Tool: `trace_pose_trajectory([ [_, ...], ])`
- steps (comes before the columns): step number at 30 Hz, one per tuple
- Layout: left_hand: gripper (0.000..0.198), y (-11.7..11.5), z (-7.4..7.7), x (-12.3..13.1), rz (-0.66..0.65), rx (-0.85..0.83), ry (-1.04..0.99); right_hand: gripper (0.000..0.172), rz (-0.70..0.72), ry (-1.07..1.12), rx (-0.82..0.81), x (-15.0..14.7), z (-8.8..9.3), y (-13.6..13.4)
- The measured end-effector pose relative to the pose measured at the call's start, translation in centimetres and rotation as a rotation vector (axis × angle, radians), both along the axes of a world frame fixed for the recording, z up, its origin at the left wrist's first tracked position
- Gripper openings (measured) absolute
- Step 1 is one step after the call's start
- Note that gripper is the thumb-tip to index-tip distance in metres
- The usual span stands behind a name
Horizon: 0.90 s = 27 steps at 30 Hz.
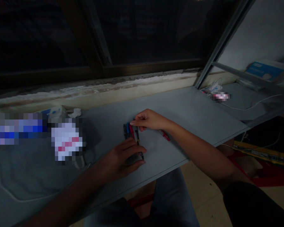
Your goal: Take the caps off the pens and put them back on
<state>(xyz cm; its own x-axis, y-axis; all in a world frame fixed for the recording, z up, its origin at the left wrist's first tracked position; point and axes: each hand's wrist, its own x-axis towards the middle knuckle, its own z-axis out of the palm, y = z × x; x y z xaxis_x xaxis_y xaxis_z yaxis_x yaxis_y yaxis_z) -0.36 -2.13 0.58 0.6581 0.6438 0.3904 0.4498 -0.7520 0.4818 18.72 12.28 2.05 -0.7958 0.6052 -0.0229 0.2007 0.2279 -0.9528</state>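
Observation:
Several pens lie side by side on the grey table, pointing away from me. Among them are a blue pen [128,127], a red pen [132,130] and a dark pen [138,137] on the right edge of the row. My left hand [126,154] curls over their near ends, fingers and thumb around them, hiding that part. At the far ends, my right hand [146,119] is closed in a pinch at the top of the dark pen, its fingertips beside the red pen. Another red pen [165,135] lies apart, partly under my right forearm.
The grey table [180,107] runs along a tiled ledge below a dark window. Blurred boxes [67,140], a white cable [21,200] and a crumpled tissue [76,112] are at left. On the right stand a metal frame [208,74] and blue-and-white packs [265,70].

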Motion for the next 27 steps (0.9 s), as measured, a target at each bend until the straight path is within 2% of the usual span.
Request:
trace_pose_trajectory([
  [8,0.016,0.04,0.09,0.35,0.044,0.021,-0.014,0.044,-0.027,-0.016,0.112,0.17,-0.33,0.32],
  [16,0.020,0.09,-0.30,0.19,0.037,-0.016,0.006,0.045,-0.006,-0.036,0.137,0.32,0.11,0.09],
  [27,0.012,0.23,-0.01,0.54,0.039,0.008,0.020,0.051,-0.001,-0.025,0.160,0.39,-0.04,0.14],
])
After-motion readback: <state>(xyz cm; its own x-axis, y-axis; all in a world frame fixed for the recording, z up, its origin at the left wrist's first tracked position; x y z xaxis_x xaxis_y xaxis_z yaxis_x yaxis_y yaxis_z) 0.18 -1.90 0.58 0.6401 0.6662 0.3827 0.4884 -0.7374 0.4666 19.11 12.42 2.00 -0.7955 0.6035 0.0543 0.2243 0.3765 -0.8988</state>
